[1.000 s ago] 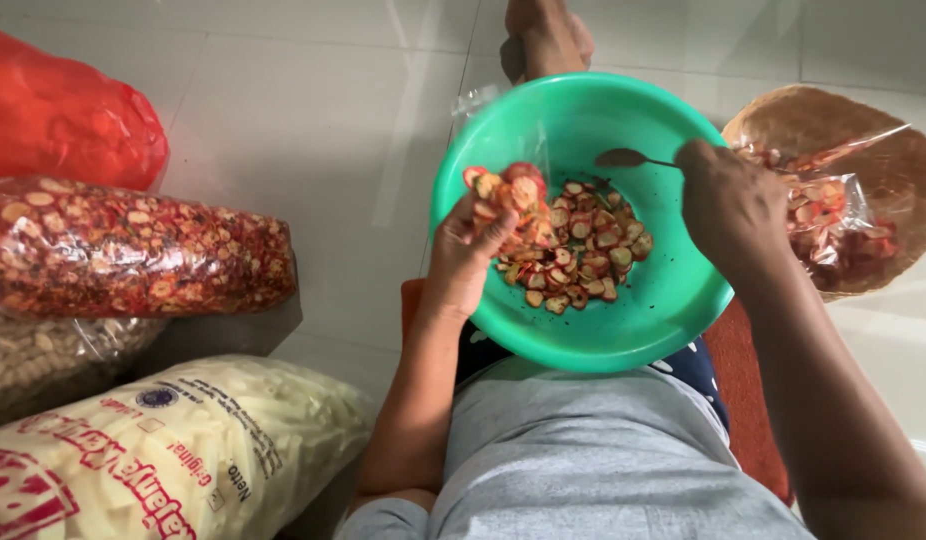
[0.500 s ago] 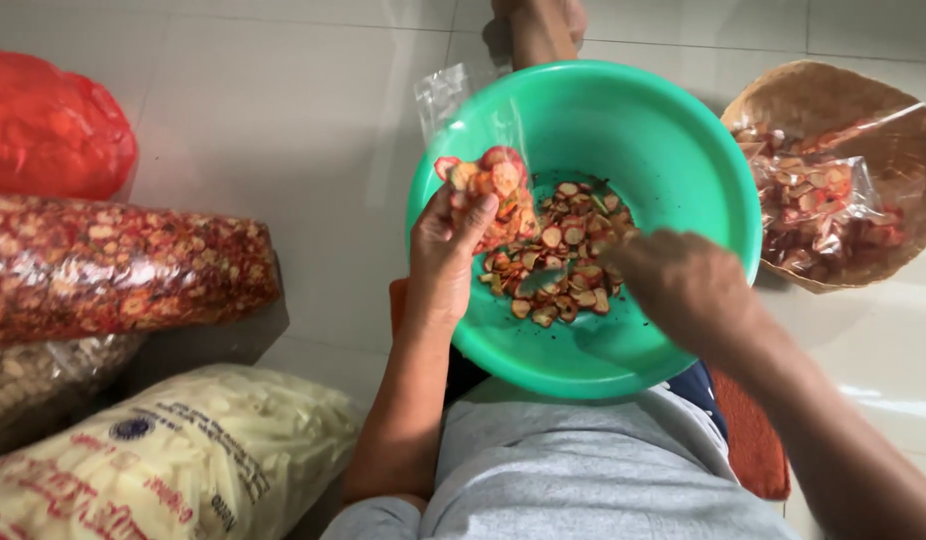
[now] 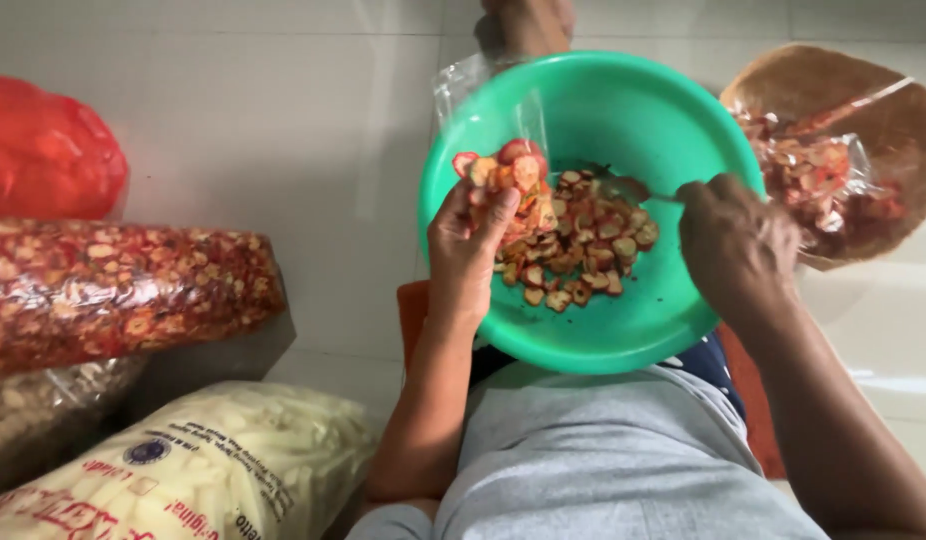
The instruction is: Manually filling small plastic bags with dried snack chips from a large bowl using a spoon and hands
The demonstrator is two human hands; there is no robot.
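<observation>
A green plastic bowl (image 3: pixel 623 110) rests on my lap and holds a heap of reddish round chips (image 3: pixel 583 245). My left hand (image 3: pixel 468 245) grips a small clear plastic bag (image 3: pixel 508 175) partly filled with the chips, held over the bowl's left side. The bag's open top (image 3: pixel 483 85) stands up past the bowl's rim. My right hand (image 3: pixel 738 245) holds a metal spoon (image 3: pixel 628 187) whose bowl lies on the chips near the heap's upper right.
A round woven tray (image 3: pixel 833 90) with a bag of similar chips (image 3: pixel 818 185) lies at the right. Large bags lie on the tiled floor at the left: red (image 3: pixel 43 160), chip-filled (image 3: pixel 123 290), and pale sticks (image 3: pixel 203 470). A foot (image 3: pixel 528 20) shows at the top.
My right hand dipped into the heap, then drew back to the right with the spoon. The small bag in my left hand has stayed over the bowl's left side.
</observation>
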